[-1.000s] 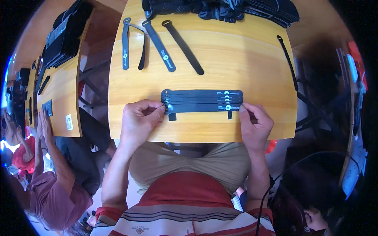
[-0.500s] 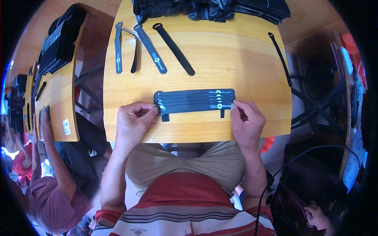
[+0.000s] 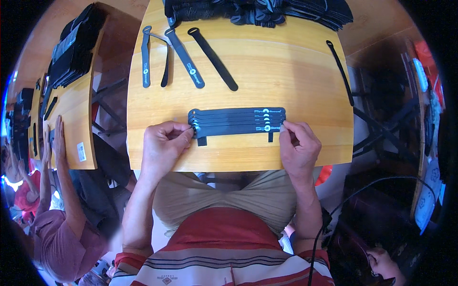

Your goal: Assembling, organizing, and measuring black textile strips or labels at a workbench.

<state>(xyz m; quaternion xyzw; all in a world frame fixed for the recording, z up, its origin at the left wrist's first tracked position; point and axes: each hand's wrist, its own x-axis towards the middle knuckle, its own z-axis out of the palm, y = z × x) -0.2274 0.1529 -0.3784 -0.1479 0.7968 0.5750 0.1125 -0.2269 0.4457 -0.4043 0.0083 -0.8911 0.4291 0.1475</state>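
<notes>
Several dark hook-and-loop straps point(image 3: 229, 122) lie overlapped in a fanned row near the table's front edge, their slotted ends at the left and white print at the right. My left hand point(image 3: 164, 145) pinches the slotted end of the nearest strap between thumb and fingers. At the other end, my right hand point(image 3: 301, 145) is closed, thumb and index finger on the strap's tip. Two short black tabs point(image 3: 202, 141) stick out below the row, one near each end.
Loose straps point(image 3: 185, 58) lie toward the far left of the table point(image 3: 276, 62), and a thin black strap point(image 3: 339, 71) by its right edge. Bundled straps point(image 3: 315, 12) are piled at the back. On the left, a co-worker's hands point(image 3: 58, 143) rest at another table with stacked straps point(image 3: 74, 52).
Both hands keep their hold on the straps with barely any movement. The view has shifted slightly. The co-worker's hands at the left have shifted a little.
</notes>
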